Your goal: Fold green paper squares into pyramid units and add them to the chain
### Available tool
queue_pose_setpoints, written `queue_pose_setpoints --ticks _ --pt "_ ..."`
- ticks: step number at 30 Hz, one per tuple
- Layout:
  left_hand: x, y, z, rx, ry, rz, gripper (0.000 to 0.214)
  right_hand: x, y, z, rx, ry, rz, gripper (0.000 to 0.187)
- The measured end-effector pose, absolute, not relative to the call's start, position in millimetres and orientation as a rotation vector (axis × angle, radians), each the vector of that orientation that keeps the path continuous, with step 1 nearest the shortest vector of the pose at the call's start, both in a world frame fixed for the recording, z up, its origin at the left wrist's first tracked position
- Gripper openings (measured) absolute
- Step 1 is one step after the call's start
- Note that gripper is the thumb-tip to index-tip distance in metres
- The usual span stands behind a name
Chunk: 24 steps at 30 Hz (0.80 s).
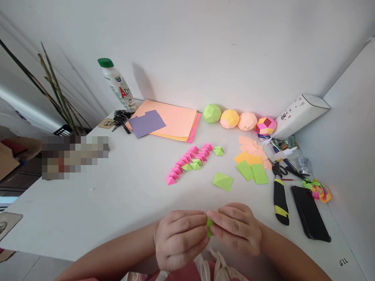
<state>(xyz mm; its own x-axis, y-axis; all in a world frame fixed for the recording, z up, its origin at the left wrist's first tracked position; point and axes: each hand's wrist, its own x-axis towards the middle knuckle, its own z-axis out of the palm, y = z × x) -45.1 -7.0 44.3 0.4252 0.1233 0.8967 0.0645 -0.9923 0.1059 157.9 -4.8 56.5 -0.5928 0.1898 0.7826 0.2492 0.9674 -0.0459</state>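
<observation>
Green, the small folded paper piece (209, 226) sits low in the frame's centre, pinched between the fingertips of left hand (178, 238) and right hand (237, 228), above the white table (117, 203).

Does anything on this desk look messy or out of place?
Only the far right corner. A white box lies tilted there, above a jumble of scissors, pens and crumpled paper scraps. Elsewhere things look tidy; the left hand and right hand pinch a small green paper.
</observation>
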Motion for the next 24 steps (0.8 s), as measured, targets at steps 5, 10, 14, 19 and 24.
queue_pose_setpoints --ticks 5,10,14,19,24 --pt "-45.9 -5.4 45.7 2.624 0.158 1.604 0.016 158.4 -4.7 55.5 -0.312 -2.223 0.007 0.01" --pt "-44.4 -5.1 42.8 2.598 0.182 1.668 0.016 157.9 -1.7 58.8 -0.286 -2.212 0.1 0.009" --pt "-44.2 -4.8 40.9 2.598 0.147 1.667 0.014 157.7 -1.0 61.0 -0.295 -2.212 0.127 0.008" --pt "-44.9 -4.8 41.7 2.607 0.154 1.648 0.016 159.4 -1.9 61.1 -0.311 -2.24 0.118 0.009" --pt "-46.4 -5.0 42.4 2.635 0.166 1.622 0.019 161.4 -3.1 58.5 -0.337 -2.268 0.141 0.011"
